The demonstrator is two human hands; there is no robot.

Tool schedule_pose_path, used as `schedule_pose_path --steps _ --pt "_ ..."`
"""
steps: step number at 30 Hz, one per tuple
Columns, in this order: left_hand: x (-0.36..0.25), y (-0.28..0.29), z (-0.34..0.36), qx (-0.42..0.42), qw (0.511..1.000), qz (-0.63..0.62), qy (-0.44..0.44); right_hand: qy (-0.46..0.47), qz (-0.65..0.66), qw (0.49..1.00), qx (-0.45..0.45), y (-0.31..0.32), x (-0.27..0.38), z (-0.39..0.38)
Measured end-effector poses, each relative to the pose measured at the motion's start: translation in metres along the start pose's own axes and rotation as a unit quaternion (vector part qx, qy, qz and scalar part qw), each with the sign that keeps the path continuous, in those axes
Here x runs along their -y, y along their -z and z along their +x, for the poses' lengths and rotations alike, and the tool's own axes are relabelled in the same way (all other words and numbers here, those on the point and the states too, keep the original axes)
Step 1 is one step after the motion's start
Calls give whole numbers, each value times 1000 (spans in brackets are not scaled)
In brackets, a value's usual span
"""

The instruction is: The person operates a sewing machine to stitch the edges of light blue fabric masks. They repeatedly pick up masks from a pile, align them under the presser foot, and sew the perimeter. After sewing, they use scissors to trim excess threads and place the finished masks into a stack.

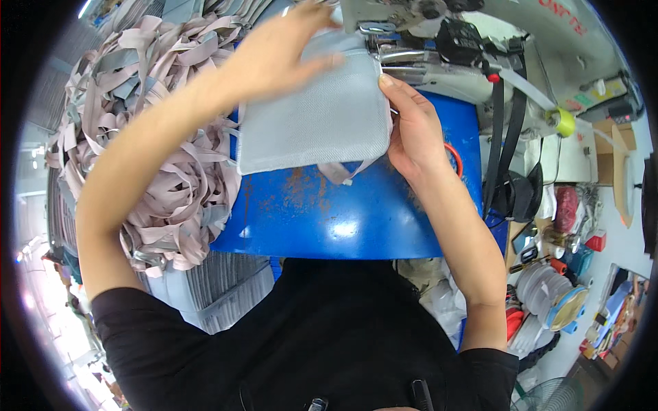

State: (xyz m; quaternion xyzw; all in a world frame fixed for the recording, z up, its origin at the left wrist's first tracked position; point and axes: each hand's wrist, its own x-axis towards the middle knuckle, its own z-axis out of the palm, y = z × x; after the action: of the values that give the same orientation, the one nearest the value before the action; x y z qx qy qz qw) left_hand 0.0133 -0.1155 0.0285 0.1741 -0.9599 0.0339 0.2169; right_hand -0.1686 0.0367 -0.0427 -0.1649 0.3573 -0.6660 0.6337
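Observation:
A light grey mesh fabric panel [308, 123] with a pale bound edge lies across the blue work surface [295, 222], its far right side by the sewing machine's presser area [377, 44]. My right hand [417, 127] pinches the panel's right edge between thumb and fingers. My left hand [291, 48], slightly blurred, is over the panel's far left part with thumb and fingers apart; its fingertips are close to the top of the picture. A pinkish-grey strip [336, 172] hangs out from under the panel's near edge.
A big tangled heap of pinkish-grey strips [171, 178] lies on the left. Stacked grey panels [212, 288] stand below it. The sewing machine [548, 68] fills the far right, with black straps [504, 144] hanging down. An orange-red ring handle [454, 159] shows beside my right wrist.

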Motion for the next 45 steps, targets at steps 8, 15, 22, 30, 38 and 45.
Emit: schedule_pose_path --steps 8,15,22,30,38,45 --pt "-108 25 -87 159 982 99 31 73 -119 987 78 17 -29 -42" --pt "-109 34 -78 147 975 164 -8 123 -141 981 58 21 -30 -53" --pt "-112 67 -45 232 956 161 -74 116 -100 987 54 12 -25 -50" --pt "-64 67 -4 248 945 177 -120 94 -55 992 71 8 -19 5" --pt "-52 67 29 257 937 202 -123 119 -89 987 60 2 -23 25" --pt "-65 56 26 228 949 194 -98 128 -112 984 46 6 -28 27"
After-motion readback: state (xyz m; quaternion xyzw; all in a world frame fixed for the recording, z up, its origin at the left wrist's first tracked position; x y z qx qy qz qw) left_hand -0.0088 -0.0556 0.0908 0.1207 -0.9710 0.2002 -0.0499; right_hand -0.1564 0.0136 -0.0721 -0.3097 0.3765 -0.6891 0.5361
